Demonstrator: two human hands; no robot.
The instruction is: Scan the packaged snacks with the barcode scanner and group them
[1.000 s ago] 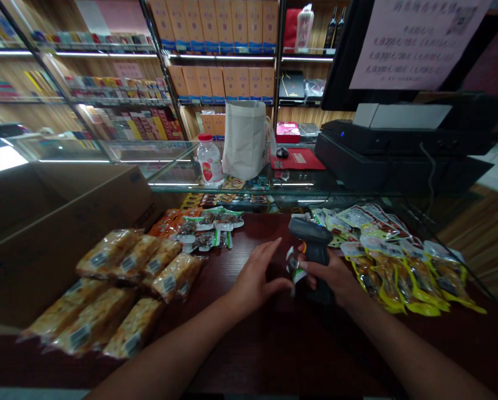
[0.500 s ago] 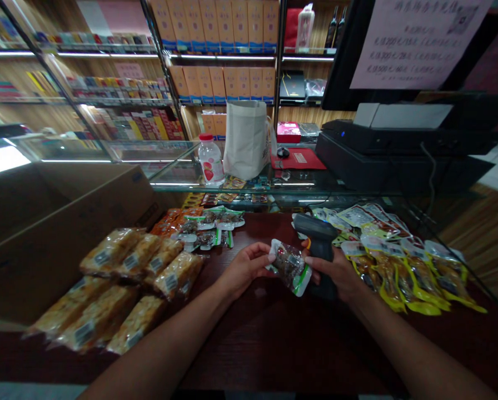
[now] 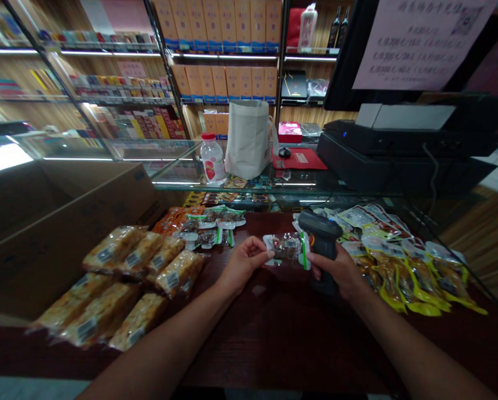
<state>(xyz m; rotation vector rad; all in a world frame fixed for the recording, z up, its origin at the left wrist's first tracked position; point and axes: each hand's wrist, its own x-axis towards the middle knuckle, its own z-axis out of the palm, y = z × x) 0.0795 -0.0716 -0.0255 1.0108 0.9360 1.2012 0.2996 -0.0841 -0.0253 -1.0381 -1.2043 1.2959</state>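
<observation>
My left hand (image 3: 245, 262) pinches one end of a small clear snack packet (image 3: 288, 247) with dark contents, a barcode and a green stripe. At the striped end, the thumb of my right hand (image 3: 336, 269) touches the packet. That same hand is wrapped round the grip of a dark barcode scanner (image 3: 322, 233), whose head tops the fist. Similar green-edged packets (image 3: 211, 225) lie in a group beyond my left hand. Right of the scanner are yellow-edged snack packets (image 3: 403, 272) in a row.
Wrapped pastry blocks (image 3: 103, 300) lie at the left, before an open cardboard box (image 3: 65, 216). Orange packets (image 3: 172, 219) sit behind them. A bottle (image 3: 212, 161) and a white bag (image 3: 249, 141) stand on the glass counter; a monitor (image 3: 340, 61) rises at the right.
The packet has turned from a slant to nearly level and moved slightly up. The scanner has shifted a little to the right, still in my right hand.
</observation>
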